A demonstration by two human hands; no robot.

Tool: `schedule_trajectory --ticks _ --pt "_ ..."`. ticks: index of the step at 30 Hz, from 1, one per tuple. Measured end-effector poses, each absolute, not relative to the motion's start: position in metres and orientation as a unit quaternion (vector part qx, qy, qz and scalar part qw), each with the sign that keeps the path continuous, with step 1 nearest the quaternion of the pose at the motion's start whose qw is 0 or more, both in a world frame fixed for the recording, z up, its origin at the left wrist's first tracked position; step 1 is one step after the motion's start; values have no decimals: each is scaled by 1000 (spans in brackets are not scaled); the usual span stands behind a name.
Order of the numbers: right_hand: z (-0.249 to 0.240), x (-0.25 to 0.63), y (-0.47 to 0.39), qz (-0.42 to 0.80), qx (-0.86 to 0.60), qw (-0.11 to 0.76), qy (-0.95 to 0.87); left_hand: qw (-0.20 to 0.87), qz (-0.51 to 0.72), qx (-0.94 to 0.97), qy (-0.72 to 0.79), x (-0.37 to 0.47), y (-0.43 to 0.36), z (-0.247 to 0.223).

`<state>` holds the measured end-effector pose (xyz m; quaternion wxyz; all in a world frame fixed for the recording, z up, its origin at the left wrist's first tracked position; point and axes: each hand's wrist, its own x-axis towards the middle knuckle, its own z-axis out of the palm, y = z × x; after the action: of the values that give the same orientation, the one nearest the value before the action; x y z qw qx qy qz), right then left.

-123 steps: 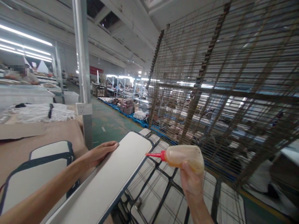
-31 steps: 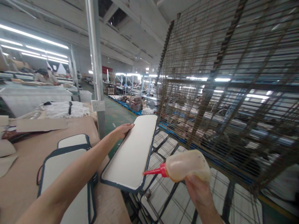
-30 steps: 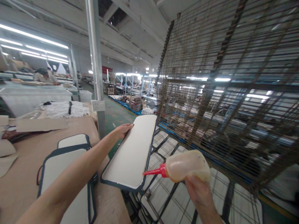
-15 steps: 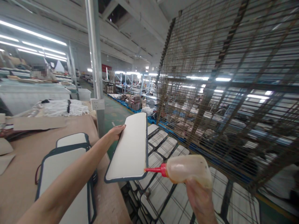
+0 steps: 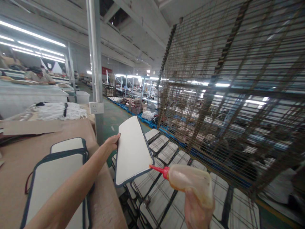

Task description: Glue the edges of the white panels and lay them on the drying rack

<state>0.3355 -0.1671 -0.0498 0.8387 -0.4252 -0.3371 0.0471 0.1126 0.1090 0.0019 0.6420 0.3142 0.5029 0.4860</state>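
Note:
A white panel with a dark blue edge (image 5: pixel 133 151) is held up near the middle, tilted. My left hand (image 5: pixel 113 141) grips its upper left edge, the fingers hidden behind it. On the right, my right hand (image 5: pixel 199 206) is wrapped round a translucent squeeze bottle (image 5: pixel 188 179) with amber liquid inside. The bottle's red nozzle (image 5: pixel 160 169) points left, its tip at the panel's lower right corner. Similar dark-edged panels (image 5: pixel 59 178) lie stacked on the brown table at the left, partly behind my left forearm.
Several white panels lie on a wire rack (image 5: pixel 168 152) below and right. A large wire mesh frame (image 5: pixel 209 79) leans upright over the right side. A metal post with a socket box (image 5: pixel 96 107) stands beyond the brown table (image 5: pixel 107 203). A person (image 5: pixel 39 75) is far left.
The panel in my left hand has turned and shifted slightly left. The bottle has tilted, its nozzle now pointing more upward, with the tip still at the panel's corner. The view has shifted a little.

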Motion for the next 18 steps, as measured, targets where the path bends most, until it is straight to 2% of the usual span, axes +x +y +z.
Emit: schedule_trajectory --ticks 7,14,18 --pt "-50 326 -163 22 -432 843 -319 645 482 280 523 117 107 0" --pt "-61 318 -156 58 -425 855 -292 645 484 283 519 117 105 1" --pt "-65 300 -149 118 -395 871 -267 640 490 300 511 117 112 -2"
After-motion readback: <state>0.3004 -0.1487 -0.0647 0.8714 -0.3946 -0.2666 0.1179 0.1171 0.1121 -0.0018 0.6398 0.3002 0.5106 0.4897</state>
